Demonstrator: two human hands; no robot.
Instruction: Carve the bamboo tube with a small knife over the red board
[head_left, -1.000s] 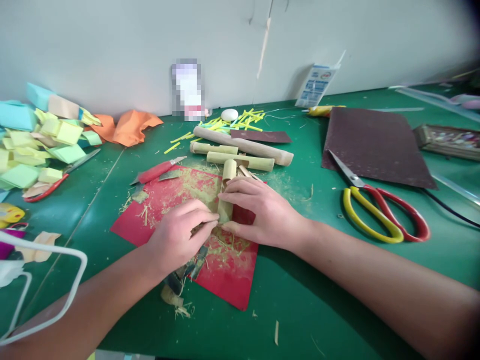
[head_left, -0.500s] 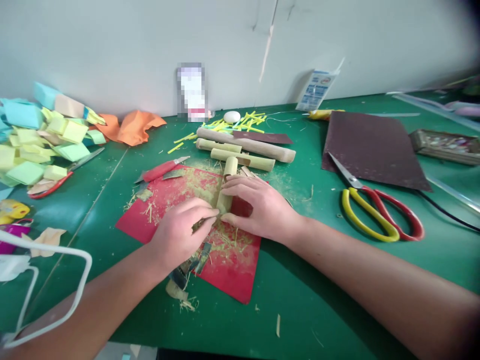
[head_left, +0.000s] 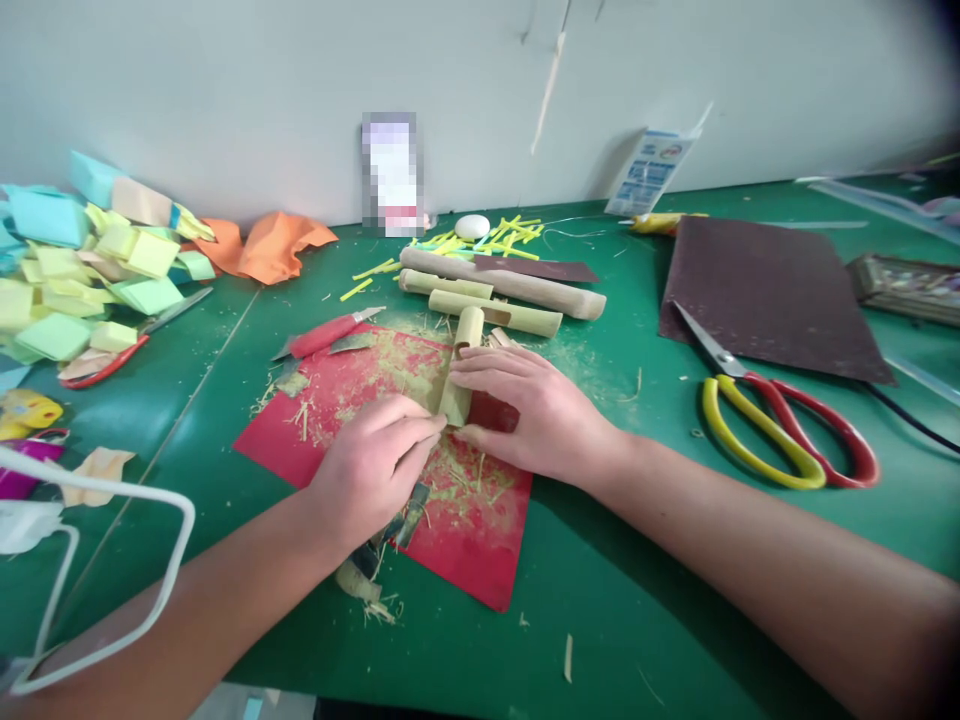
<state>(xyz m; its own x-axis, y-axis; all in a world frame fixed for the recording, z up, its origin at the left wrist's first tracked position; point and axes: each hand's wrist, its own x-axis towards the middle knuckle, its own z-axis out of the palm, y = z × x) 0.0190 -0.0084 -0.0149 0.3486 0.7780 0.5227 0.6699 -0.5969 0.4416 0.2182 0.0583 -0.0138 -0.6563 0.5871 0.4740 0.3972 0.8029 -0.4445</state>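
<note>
We see the bamboo piece (head_left: pixel 456 402) lying over the red sheet (head_left: pixel 480 570), its far end a whole tube, its near part cut open. The right hand (head_left: pixel 544 410) is half curled, fingers over its side and thumb near its close end, gripping it. The left hand (head_left: pixel 375 450) has thumb and fingers pinched together at that end; we cannot tell what, if anything, is between them. Judging by the opening and the dust about it, we take the main cut as made and the finer working as unfinished; how much remains we cannot tell. Just beyond, two notched bamboo tubes (head_left: pixel 517 317) lie near a long pale stick (head_left: pixel 540 287). The red-handled knife (head_left: pixel 326 337) and the scissors (head_left: pixel 727 365) lie out of hand.
</note>
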